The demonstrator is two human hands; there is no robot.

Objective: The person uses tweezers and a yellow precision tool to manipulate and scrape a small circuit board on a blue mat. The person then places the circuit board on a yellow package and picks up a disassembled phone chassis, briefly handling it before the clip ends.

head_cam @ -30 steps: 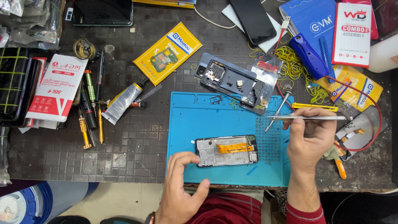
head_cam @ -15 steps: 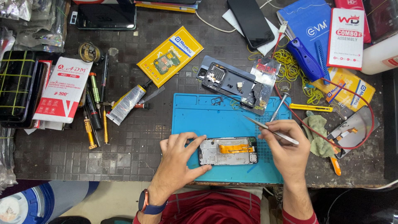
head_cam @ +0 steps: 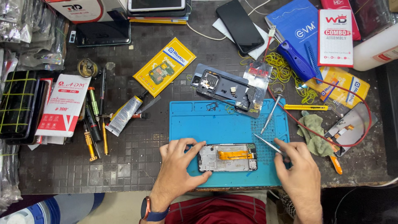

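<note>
Opened phone lies flat on the blue work mat, near the mat's front edge, back cover off, orange flex cable running along its middle.

Left hand: fingers spread, thumb against the phone's lower left corner, index fingertip on the upper left corner. It braces the phone, not lifting it.

Right hand: fingers pressed together, pinching metal tweezers. Tweezer tips point up-left, sitting just beside the phone's right end over the mat's grid section. Can't tell if the tips touch the phone.

Around it:
- Dark phone back frame lies across the mat's top edge, small loose parts on it.
- Screwdriver lies diagonally on the mat's right side, above the tweezers.
- Green cloth right of the mat, near the right hand.
- Yellow utility knife just above the cloth.
- Glue tube and a row of small screwdrivers left of the mat, well apart from the left hand.
- Yellow parts packet above the mat, to the left.
</note>
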